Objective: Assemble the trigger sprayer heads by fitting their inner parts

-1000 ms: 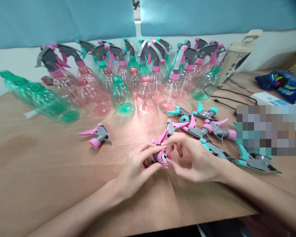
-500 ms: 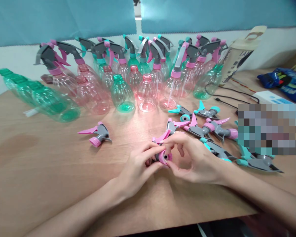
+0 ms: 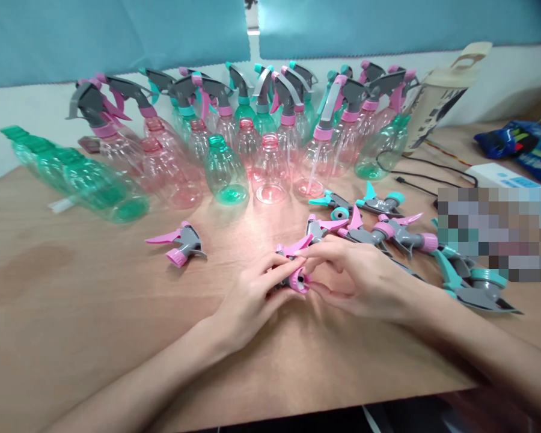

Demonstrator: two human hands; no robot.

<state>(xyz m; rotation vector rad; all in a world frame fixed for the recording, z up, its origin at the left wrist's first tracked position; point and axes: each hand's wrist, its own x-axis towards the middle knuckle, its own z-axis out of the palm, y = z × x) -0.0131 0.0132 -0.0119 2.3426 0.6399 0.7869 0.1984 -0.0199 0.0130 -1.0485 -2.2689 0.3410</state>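
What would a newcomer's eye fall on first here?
Likely the crowd of pink and green bottles across the back of the table, many topped with spray heads. Front and center, the left hand holds a pink-and-gray head, the right hand touching it; loose heads lie to the right.

Bare table (image 3: 117, 343) runs from the left hand (image 3: 252, 291) out to the lone sprayer (image 3: 187, 242), and there is room to pass either side of it. A strip also lies open between that sprayer and the bottles (image 3: 228, 174). These stand close-packed right across the back, blocking a low reach; only narrow slots part the front ones. Just beyond the right hand (image 3: 365, 279), loose sprayers (image 3: 369, 236) crowd the way right, some touching or overlapping. Behind them a cable (image 3: 402, 180) and tall cup (image 3: 439, 108) obstruct further.
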